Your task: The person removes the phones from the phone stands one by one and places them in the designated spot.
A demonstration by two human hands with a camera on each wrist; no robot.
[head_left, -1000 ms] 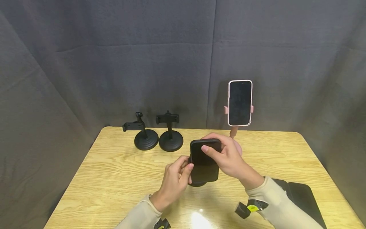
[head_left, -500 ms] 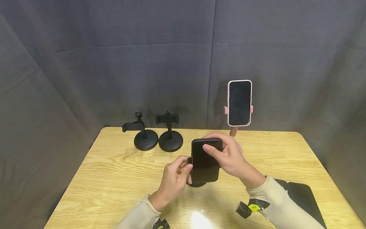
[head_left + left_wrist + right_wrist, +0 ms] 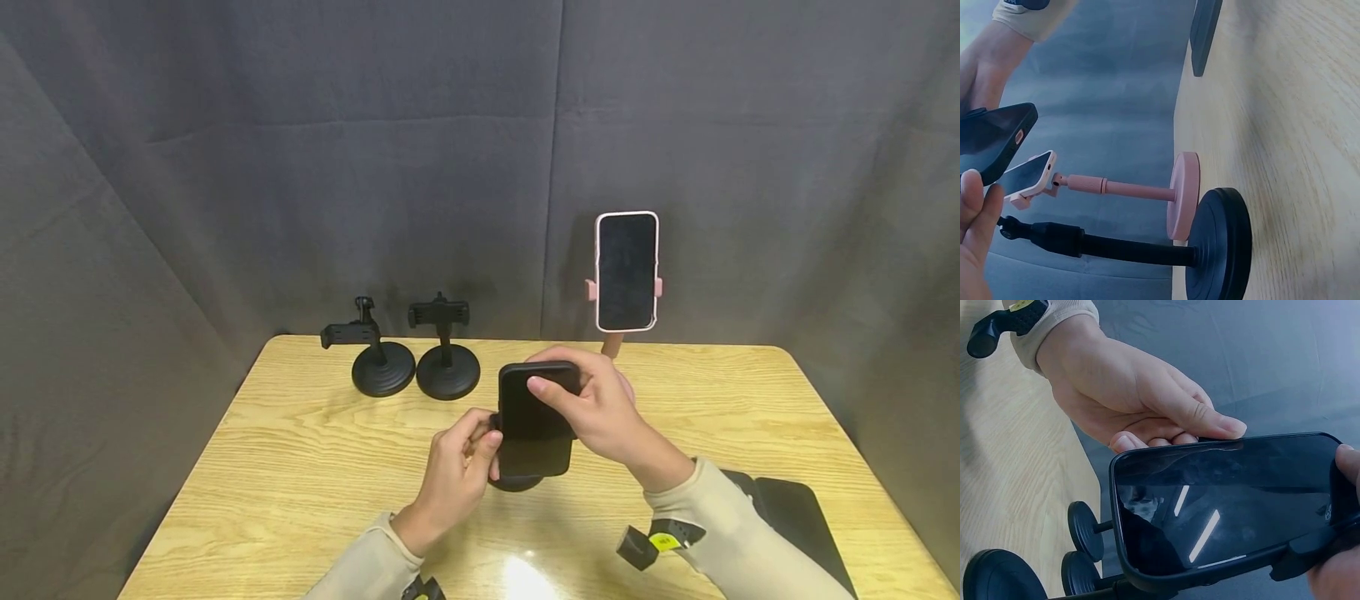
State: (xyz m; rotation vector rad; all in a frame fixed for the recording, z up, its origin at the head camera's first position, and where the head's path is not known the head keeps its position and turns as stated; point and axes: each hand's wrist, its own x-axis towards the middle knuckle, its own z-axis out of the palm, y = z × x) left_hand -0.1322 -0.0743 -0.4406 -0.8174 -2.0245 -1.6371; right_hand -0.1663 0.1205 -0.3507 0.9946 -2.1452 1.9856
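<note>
A black-cased phone (image 3: 534, 429) stands upright, screen facing me, above a black phone stand whose round base (image 3: 516, 483) shows beneath it. My right hand (image 3: 603, 412) grips the phone's upper right part, thumb over the screen. At the phone's left edge, my left hand (image 3: 453, 471) pinches the black side of the stand's clamp between thumb and fingers. The opposite clamp jaw shows along the phone's lower edge in the right wrist view. In the left wrist view, the stand's black pole (image 3: 1135, 250) rises from its base; the clamp is mostly hidden behind hand and phone.
Two black phone stands (image 3: 382, 367) (image 3: 447, 371) stand at the table's back left. Behind the right hand, a pink stand (image 3: 612, 344) holds a phone in a white-pink case (image 3: 628, 271). A flat black folded object (image 3: 802, 525) lies at right, partly under the right sleeve. Grey curtains (image 3: 337, 167) surround the table.
Both hands keep their hold in almost the same place. The phone has shifted only very slightly; the stands have not moved.
</note>
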